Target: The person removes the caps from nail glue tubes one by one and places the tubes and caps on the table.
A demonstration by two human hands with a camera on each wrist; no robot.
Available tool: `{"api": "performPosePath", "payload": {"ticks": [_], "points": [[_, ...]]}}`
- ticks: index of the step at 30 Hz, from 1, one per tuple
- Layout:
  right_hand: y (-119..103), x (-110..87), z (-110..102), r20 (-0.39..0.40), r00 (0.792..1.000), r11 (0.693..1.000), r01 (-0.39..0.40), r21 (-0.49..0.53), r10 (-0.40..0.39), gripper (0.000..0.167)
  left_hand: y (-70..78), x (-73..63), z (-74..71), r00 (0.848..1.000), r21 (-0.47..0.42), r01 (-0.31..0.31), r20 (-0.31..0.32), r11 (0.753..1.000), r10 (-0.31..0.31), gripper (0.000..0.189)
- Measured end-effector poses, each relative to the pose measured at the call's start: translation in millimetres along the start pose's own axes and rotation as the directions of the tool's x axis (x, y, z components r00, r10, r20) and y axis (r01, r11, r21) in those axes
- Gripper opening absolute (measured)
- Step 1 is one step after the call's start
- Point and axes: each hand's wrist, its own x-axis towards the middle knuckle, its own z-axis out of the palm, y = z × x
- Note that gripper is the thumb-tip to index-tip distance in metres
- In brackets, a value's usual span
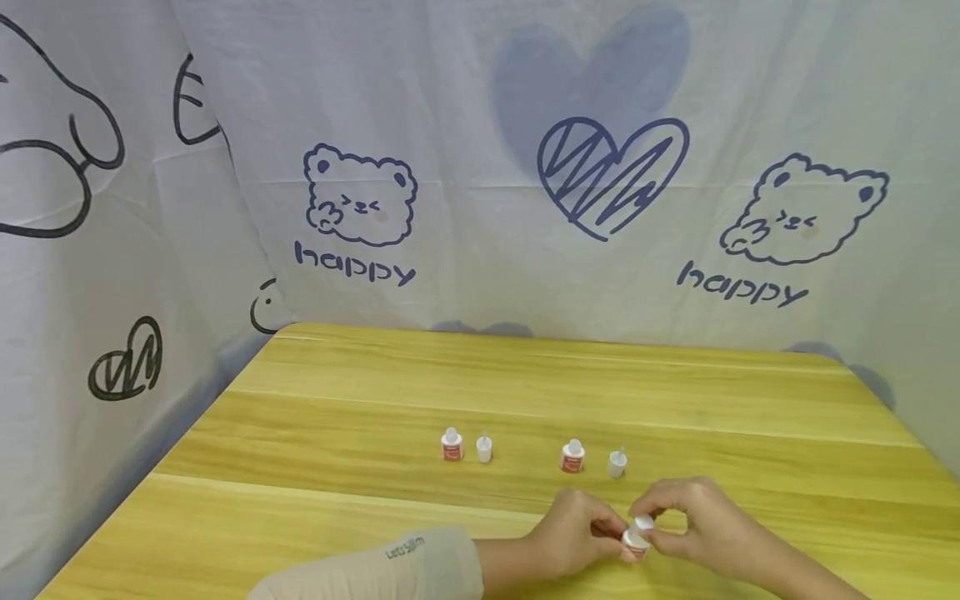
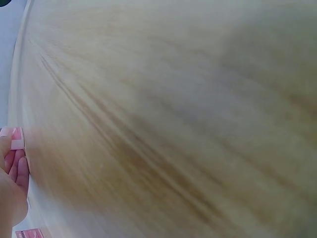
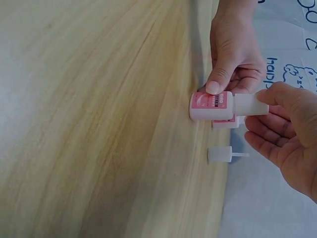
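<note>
My left hand grips a small white bottle with a pink label, its thumb on the label. The bottle stands upright at the near right of the table. On its top sits a white cap, which my right hand pinches between thumb and fingers. Beyond the hands stands a second labelled bottle, and beside it a loose white cap with a thin stem pointing up. Farther left are another such bottle and another stemmed cap.
The wooden table has light yellow grain and rounded far corners. Behind it hangs a white cloth printed with bears, hearts and the word "happy". More cloth hangs at the left side.
</note>
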Motion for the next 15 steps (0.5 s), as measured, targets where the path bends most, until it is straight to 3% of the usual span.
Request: {"api": "performPosePath", "payload": {"ticks": [4, 11, 15], "points": [[-0.9, 1.2, 3.7, -0.047, 0.999, 0.999, 0.013, -0.041, -0.015, 0.012, -1.4, -0.1, 1.2, 1.000, 0.020, -0.005, -0.014, 1.000, 0.005, 0.015], [-5.4, 1.8, 4.1, -0.064, 0.992, 0.992, -0.113, -0.063, 0.109, 0.016, -1.5, -0.1, 1.2, 1.000, 0.028, 0.004, -0.012, 1.000, -0.004, 0.016], [-6.6, 2.3, 2.9, -0.068, 0.992, 0.992, -0.110, -0.061, 0.106, 0.015, -1.3, 0.2, 1.1, 1.000, 0.006, 0.018, -0.005, 1.000, -0.018, 0.016]]}}
